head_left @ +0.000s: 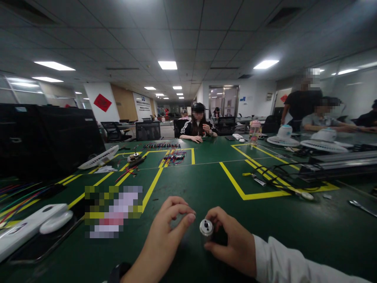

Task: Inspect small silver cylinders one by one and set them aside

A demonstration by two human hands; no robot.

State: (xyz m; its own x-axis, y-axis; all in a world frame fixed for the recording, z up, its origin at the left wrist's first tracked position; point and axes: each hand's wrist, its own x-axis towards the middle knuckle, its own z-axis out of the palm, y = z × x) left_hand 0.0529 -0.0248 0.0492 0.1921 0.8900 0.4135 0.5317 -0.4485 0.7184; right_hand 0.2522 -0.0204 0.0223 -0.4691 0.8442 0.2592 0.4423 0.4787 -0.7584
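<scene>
Upright on the green table stands a small silver metal cylinder (206, 232), which looks like a small motor, with dark holes in its top face. Wrapped around its right side are the fingers and thumb of my right hand (234, 237), in a white sleeve. My left hand (173, 224) is just left of the cylinder and apart from it. Its thumb and forefinger are pinched together at the tips; anything between them is too small to make out. A dark band circles my left wrist.
Yellow tape (266, 195) marks areas on the green table. Bundled coloured wires (175, 156) lie ahead, with black cables (269, 173) to the right. A white device (35, 224) is at left, near a blurred patch. Another person (198, 127) sits opposite; fans (284, 136) stand at far right.
</scene>
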